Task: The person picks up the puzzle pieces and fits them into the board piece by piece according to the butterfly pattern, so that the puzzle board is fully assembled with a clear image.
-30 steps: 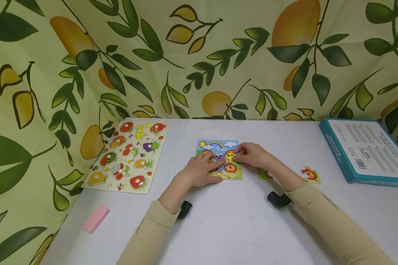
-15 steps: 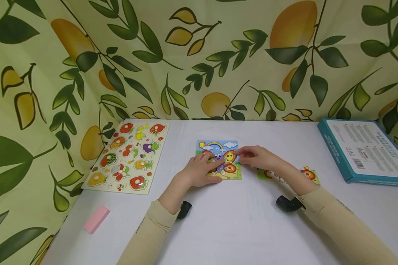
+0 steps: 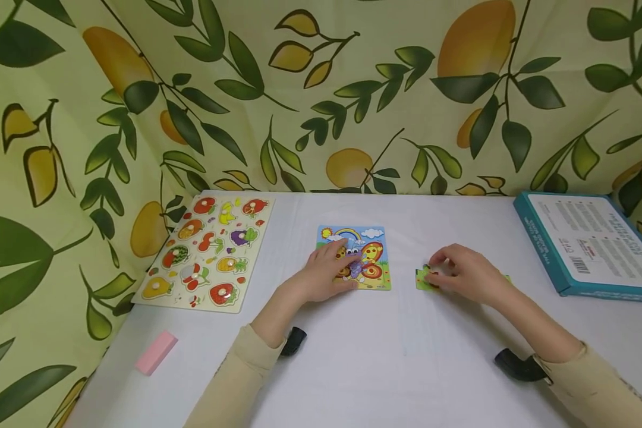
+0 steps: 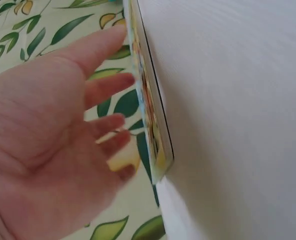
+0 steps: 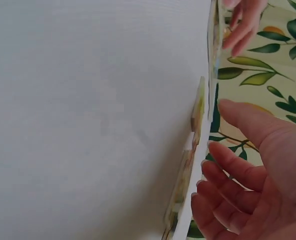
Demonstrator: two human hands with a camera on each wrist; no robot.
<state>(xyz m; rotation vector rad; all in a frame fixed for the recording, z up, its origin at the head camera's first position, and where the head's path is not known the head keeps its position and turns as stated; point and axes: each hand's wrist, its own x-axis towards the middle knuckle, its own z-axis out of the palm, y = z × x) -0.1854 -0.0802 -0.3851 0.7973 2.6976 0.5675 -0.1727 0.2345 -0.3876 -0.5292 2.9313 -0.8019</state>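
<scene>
My left hand (image 3: 323, 273) rests on the left part of a square butterfly jigsaw puzzle (image 3: 373, 252), its fingers spread over the picture. In the left wrist view the left fingertips come right up to the thin edge of the puzzle (image 4: 149, 100). To the right of it, my right hand (image 3: 468, 276) is over loose puzzle pieces, thumb and index finger close to a green-edged puzzle piece (image 3: 422, 279). The right wrist view shows the right fingers (image 5: 232, 162) loosely bent, thumb apart, beside the row of pieces (image 5: 198, 107). The hand hides most of those pieces in the head view.
A fruit peg board (image 3: 205, 255) lies at the left and a pink block (image 3: 156, 353) in front of it. A teal-edged box (image 3: 594, 244) sits at the right. Bent black parts (image 3: 519, 364) show at both wrists. Patterned cloth (image 3: 278, 148) closes off the back.
My right hand has left the puzzle's right edge and moved right and nearer, over the loose pieces. The left hand has stayed on the puzzle, its fingers shifting slightly left.
</scene>
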